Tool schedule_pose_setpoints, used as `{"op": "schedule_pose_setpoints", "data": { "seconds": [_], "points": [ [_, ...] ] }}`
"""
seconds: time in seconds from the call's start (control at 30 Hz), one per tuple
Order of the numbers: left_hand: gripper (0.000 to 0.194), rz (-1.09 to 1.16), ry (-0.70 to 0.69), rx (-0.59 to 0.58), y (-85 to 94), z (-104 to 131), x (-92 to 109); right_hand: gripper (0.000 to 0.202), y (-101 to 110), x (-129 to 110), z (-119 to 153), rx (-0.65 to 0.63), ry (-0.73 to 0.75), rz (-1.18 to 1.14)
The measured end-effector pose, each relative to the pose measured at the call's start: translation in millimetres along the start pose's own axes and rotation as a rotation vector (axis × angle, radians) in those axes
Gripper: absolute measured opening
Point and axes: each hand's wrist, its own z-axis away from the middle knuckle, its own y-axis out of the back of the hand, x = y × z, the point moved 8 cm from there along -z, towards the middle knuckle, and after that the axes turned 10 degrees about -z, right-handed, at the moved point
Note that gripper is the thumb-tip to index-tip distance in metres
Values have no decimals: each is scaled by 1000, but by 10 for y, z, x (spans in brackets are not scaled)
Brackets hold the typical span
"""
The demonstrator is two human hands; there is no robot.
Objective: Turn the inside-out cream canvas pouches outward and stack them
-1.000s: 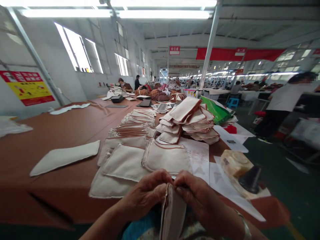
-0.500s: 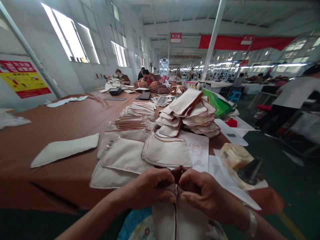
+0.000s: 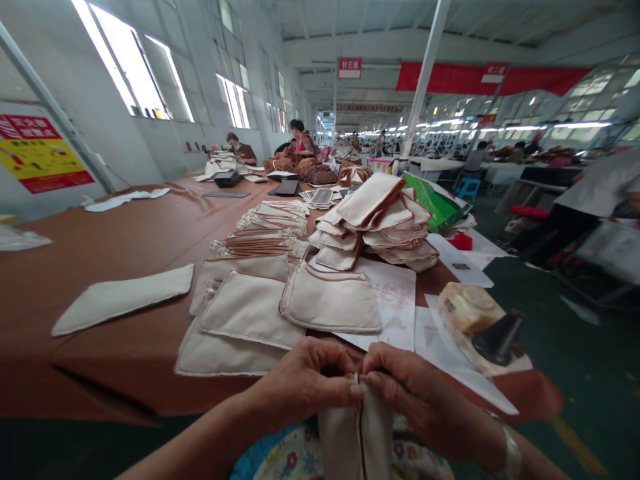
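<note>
A cream fabric piece [image 3: 341, 433] with a dark seam down its middle hangs over my lap. My left hand [image 3: 313, 377] pinches its top edge from the left. From the right, my right hand [image 3: 407, 377] grips the same edge, the fingertips of both hands almost meeting at the seam. Just beyond my hands, a cream panel with brown edging [image 3: 331, 300] lies on the table, overlapping other cream panels [image 3: 253, 307].
The brown-covered table [image 3: 130, 247] bears a pile of folded cream pieces [image 3: 373, 213], a single panel [image 3: 125, 297] at left, and white papers. A yellowish block [image 3: 470, 307] and a black cone [image 3: 497, 339] stand at right. People work farther back.
My hands have drawn closer together at the top of the seam, and the fabric piece looks narrower. A person in the background has straightened up. The view has shifted slightly.
</note>
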Motion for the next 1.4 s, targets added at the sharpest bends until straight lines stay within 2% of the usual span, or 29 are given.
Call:
{"op": "schedule_pose_setpoints", "data": {
  "seconds": [0.27,0.43,0.63,0.7,0.9,1.03,1.13,1.23,1.4],
  "points": [
    [2,68,68,60,12,-38,-9,25,-20,95,-42,40,-20,-61],
    [8,139,75,57,-19,-58,-74,33,-71,239,-68,14,-80,-353],
    [32,49,58,25,-58,-56,-122,32,-125,387,-83,11,-110,-473],
    [30,17,82,42,-50,-52,-147,32,-136,414,-85,6,-123,-489],
    [26,110,143,92,-29,-49,-193,32,-115,418,-92,23,-127,-475],
    [34,-42,111,79,-30,-74,-154,31,-122,432,-106,18,-135,-498],
    [31,-160,77,120,-2,-81,-112,31,-110,435,-114,19,-103,-475],
    [27,-79,76,109,-15,-82,-126,30,-110,460,-113,5,-113,-471],
    [32,105,116,99,1,-70,-235,30,-109,503,-120,-3,-120,-496]
  ]
}}
